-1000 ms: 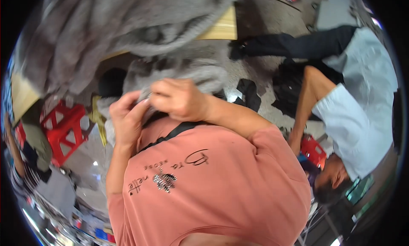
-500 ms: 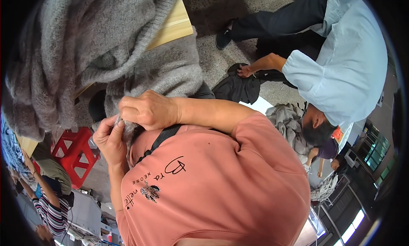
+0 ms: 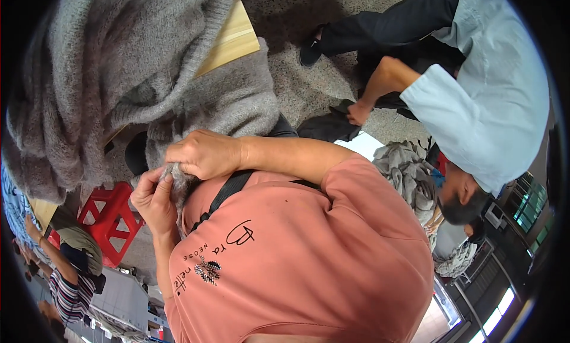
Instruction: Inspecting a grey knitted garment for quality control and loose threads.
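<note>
Close against the person's salmon-pink printed T-shirt [image 3: 297,266], both hands work a fold of the grey fuzzy knitted garment [image 3: 119,76], which spills over the pale wooden tabletop [image 3: 228,40] and fills the upper left. Open speckled floor [image 3: 297,76] lies beyond its hem. The right hand [image 3: 205,154] is closed over the fold from above; the left hand [image 3: 154,200] pinches it from below, fingertips nearly meeting. A red plastic stool [image 3: 110,215] stands just beside the left hand.

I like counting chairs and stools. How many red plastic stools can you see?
1. A red plastic stool stands on the floor at lower left, below the grey knitted garment that both hands pinch. More may be hidden behind the garment.
</note>
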Demonstrator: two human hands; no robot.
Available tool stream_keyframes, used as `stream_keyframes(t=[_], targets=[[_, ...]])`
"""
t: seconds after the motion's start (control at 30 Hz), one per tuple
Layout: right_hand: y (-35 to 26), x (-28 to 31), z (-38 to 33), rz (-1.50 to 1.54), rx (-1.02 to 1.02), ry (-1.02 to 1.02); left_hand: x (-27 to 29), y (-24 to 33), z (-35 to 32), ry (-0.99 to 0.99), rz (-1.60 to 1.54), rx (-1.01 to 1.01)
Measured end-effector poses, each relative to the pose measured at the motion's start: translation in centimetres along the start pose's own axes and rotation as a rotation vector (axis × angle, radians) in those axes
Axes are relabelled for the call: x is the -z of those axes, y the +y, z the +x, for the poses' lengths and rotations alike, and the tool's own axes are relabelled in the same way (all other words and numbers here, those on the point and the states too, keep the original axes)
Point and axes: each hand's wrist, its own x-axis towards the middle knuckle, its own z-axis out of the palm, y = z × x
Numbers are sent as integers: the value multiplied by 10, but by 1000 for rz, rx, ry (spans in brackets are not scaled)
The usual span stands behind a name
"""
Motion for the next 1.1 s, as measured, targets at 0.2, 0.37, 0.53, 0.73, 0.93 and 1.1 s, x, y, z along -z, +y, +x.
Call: stream_keyframes(t=[0.2, 0.37, 0.53, 0.73, 0.93, 1.1], targets=[[0, -1, -2, -86, 55, 14, -4, 5, -5, 63, 194, -56], [-7, -2, -10, -121, 20, 122, -15, 8, -3, 81, 343, -251], [-14, -4, -7, 8, -110, 139, -18, 7, -3, 140, 487, -528], [-23, -6, -5, -40, -91, 223, -20, 8, 1, 187, 578, -756], [-27, -10, 2, -90, -85, 328, -25, 6, 19, 263, 616, -861], [-34, 0, 3, 295, -241, 222, -21, 13, 9, 288, 663, -876]])
